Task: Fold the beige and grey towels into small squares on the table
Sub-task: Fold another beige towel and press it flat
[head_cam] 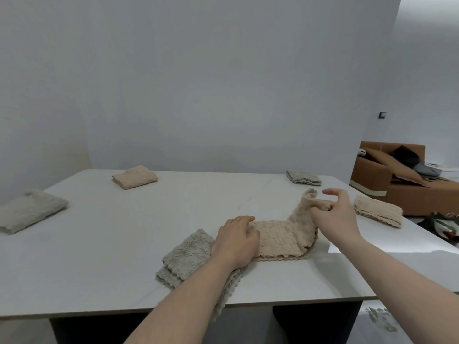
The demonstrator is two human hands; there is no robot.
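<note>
Beige towel [280,234], half-folded strip, is lying between your two hands near the front edge of the table [104,244]. Your left hand [236,242] is pressing flat, fingers relaxed, on its near end; your right hand [340,214] is pinching the far end and lifting it clear of the surface. A grey towel [183,259] is sitting under your left wrist, partly overhanging the table edge. Judged risks: you are holding down only one end, so the lower layers may be sliding askew as you carry the fold over; your forearm may be dragging the grey towel off the edge. No brands, labels or writing are legible.
</note>
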